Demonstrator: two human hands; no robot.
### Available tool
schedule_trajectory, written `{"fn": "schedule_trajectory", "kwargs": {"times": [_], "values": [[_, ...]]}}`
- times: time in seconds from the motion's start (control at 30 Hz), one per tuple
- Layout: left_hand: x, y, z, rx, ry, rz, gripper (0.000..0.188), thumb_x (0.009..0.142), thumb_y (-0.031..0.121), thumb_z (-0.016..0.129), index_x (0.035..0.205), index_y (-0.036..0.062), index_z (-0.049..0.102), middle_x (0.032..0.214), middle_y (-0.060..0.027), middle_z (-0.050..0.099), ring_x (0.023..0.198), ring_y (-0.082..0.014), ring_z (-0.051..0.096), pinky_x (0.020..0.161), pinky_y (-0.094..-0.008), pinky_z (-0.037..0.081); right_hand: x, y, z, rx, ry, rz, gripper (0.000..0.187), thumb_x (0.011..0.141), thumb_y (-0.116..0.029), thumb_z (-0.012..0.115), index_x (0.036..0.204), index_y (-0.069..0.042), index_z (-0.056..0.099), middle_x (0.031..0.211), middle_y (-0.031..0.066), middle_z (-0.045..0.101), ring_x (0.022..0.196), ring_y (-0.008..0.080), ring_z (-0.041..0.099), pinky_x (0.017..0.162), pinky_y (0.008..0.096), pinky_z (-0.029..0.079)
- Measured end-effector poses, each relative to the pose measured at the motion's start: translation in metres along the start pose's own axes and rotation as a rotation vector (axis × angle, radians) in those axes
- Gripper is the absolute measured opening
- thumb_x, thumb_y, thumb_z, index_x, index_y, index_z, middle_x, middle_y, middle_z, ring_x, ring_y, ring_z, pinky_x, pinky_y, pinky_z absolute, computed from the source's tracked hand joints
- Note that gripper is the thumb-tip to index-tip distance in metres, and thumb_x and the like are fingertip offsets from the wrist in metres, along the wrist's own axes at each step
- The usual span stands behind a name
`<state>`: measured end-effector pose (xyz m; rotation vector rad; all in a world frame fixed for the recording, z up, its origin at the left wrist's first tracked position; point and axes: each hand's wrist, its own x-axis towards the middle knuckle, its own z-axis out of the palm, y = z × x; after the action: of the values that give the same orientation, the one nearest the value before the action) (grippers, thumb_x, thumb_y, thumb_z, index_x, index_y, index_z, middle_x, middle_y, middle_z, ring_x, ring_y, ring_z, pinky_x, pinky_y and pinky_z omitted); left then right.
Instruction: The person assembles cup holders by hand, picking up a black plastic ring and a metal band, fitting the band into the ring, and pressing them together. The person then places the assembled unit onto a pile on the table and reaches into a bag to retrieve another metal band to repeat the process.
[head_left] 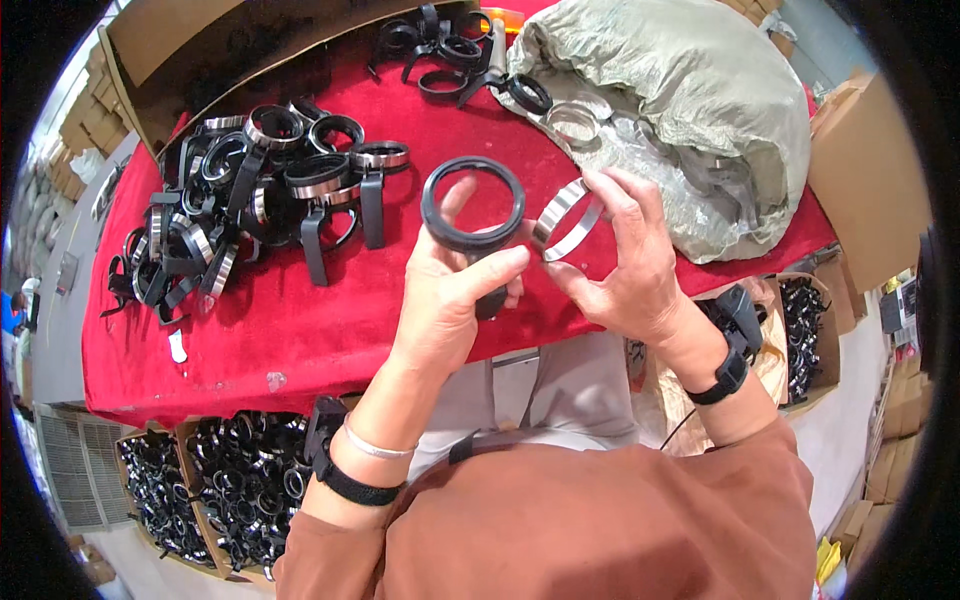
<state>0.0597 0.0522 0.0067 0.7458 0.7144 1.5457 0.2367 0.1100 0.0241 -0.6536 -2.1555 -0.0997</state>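
Note:
Closed round a black plastic ring with a handle (431, 205), my left hand (440, 300) keeps it above the red cloth, its round opening facing up toward me. My right hand (630, 260) pinches a shiny silver metal ring (566, 222) between thumb and fingers, just right of the black ring. Whether the two rings touch, I cannot tell. Left of my hands lies a pile of black ringed parts (250, 190), many with silver bands round them. Several black ringed parts without silver bands (440, 50) lie at the far side.
A pale plastic sack (690, 80) with loose silver rings (573, 125) at its mouth rests at the back right of the red-covered table (240, 370). A cardboard box (190, 40) stands at the back left. Below the table, boxes (190, 470) hold many black parts.

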Motion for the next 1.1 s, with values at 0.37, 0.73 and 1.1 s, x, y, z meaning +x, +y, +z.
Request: {"fn": "schedule_trajectory", "kwargs": {"times": [0.37,0.73,1.1], "values": [[0.002,0.004,-0.007,0.263,-0.055,-0.003,0.063,0.082,0.007,0.068,0.132,-0.0053,0.032,0.079,-0.0084,0.06,0.056,-0.0154,0.059,0.047,-0.0257,0.047,0.004,-0.011,-0.018,-0.034,-0.289,-0.147,0.078,0.055,-0.007,0.075,0.127,0.002,0.045,0.114,0.021,0.049,0.097,0.0375,0.054,0.085,0.0428,0.047],[0.0,0.01,-0.014,0.333,-0.074,-0.039,0.057,0.092,0.029,0.057,0.133,-0.001,0.032,0.089,-0.0145,0.062,0.056,-0.0184,0.06,0.048,-0.0285,0.049,0.01,-0.007,-0.024,-0.122,-0.338,-0.271,0.073,0.054,-0.012,0.075,0.121,0.001,0.05,0.106,0.0181,0.054,0.09,0.0341,0.057,0.079,0.0403,0.049],[-0.018,0.019,-0.015,-0.006,-0.208,-0.357,0.055,0.1,0.045,0.023,0.148,0.0276,0.005,0.127,-0.0203,0.051,0.067,-0.0313,0.066,0.056,-0.0373,0.056,0.035,-0.017,-0.021,0.23,-0.376,-0.048,0.061,0.063,-0.023,0.077,0.112,0.005,0.053,0.091,0.0197,0.057,0.082,0.0343,0.06,0.071,0.0369,0.05]]}}
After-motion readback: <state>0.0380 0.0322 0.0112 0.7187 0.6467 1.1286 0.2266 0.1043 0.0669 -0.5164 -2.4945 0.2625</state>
